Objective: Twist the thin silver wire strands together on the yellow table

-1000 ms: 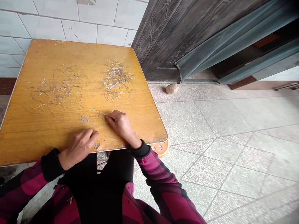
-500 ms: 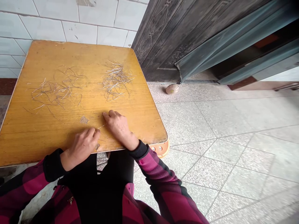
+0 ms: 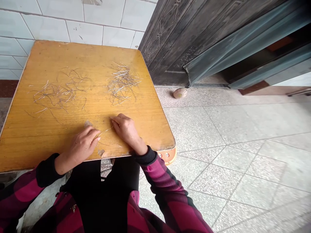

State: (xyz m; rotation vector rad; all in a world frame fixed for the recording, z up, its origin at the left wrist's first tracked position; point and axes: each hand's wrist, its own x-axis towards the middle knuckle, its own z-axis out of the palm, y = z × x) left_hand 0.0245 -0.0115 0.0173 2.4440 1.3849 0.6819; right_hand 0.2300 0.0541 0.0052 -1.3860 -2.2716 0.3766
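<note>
A worn wooden table (image 3: 36, 142) fills the left half of the view. My left hand (image 3: 82, 145) rests near its front edge with the fingers curled and pinched on one end of a thin pale strand (image 3: 105, 131). My right hand (image 3: 125, 129) lies just to the right, fingertips pressed on the strand's other end. A loose heap of dark and pale strands (image 3: 58, 94) lies at the back left. A tighter heap of pale strands (image 3: 121, 82) lies behind my right hand.
A chipped patch (image 3: 87, 123) marks the tabletop beside my left hand. White wall tiles (image 3: 73, 22) stand behind the table. A dark metal door (image 3: 194, 42) is at the right, with a small round object (image 3: 179, 93) on the speckled floor tiles (image 3: 230, 145).
My left hand has slid a little left and forward along the front edge. My right hand stayed in place, fingertips still on the strand.
</note>
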